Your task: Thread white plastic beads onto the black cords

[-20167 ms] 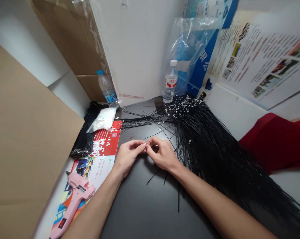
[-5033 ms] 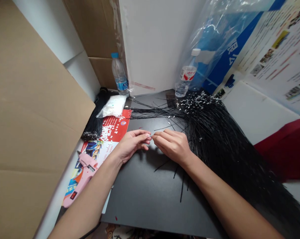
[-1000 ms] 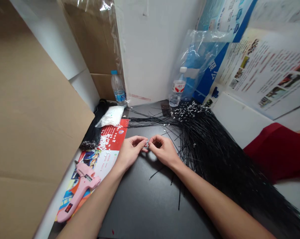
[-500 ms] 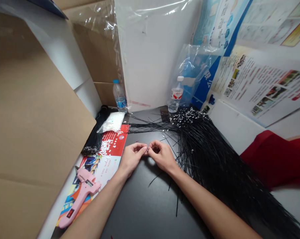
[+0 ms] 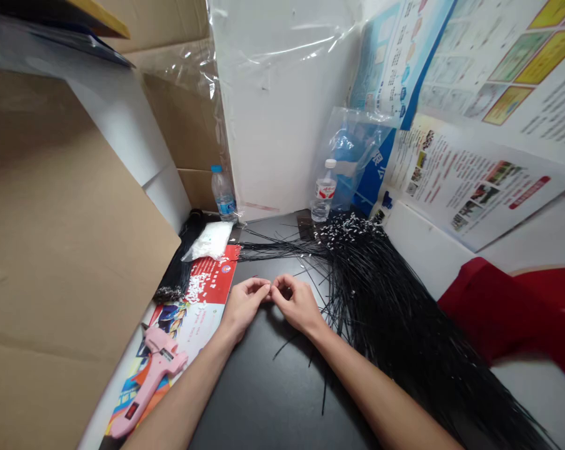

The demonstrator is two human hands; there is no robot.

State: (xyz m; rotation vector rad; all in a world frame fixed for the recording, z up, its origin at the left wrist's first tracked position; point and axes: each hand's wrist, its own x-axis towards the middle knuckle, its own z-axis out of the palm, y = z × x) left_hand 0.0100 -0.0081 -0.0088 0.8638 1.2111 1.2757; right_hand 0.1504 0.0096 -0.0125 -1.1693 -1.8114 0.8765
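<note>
My left hand point(image 5: 243, 307) and my right hand point(image 5: 297, 304) meet over the dark grey table point(image 5: 264, 387), fingertips nearly touching. Both are closed in a pinch, and whatever lies between the fingertips is too small and hidden to make out. Just right of my right hand spreads a big heap of thin black cords point(image 5: 380, 300) with small white tips at the far end. Some loose cords stick out under my right wrist. To the left of my left hand, small white pieces point(image 5: 199, 286) are scattered on a printed red and white sheet point(image 5: 222, 270).
A pink glue gun point(image 5: 154, 375) lies at the left. Behind it are a plastic bag of white pieces point(image 5: 212, 240) and another black cord bundle point(image 5: 178, 269). Two water bottles, one blue-capped point(image 5: 224, 197) and one white-capped point(image 5: 324, 192), stand at the back. Cardboard point(image 5: 67, 250) borders the left; red cloth point(image 5: 489, 312) hangs right.
My view has shifted slightly, so the bottles and wall sit lower. Both hands keep pinching fingertip to fingertip; the small thing glimpsed between them is now covered.
</note>
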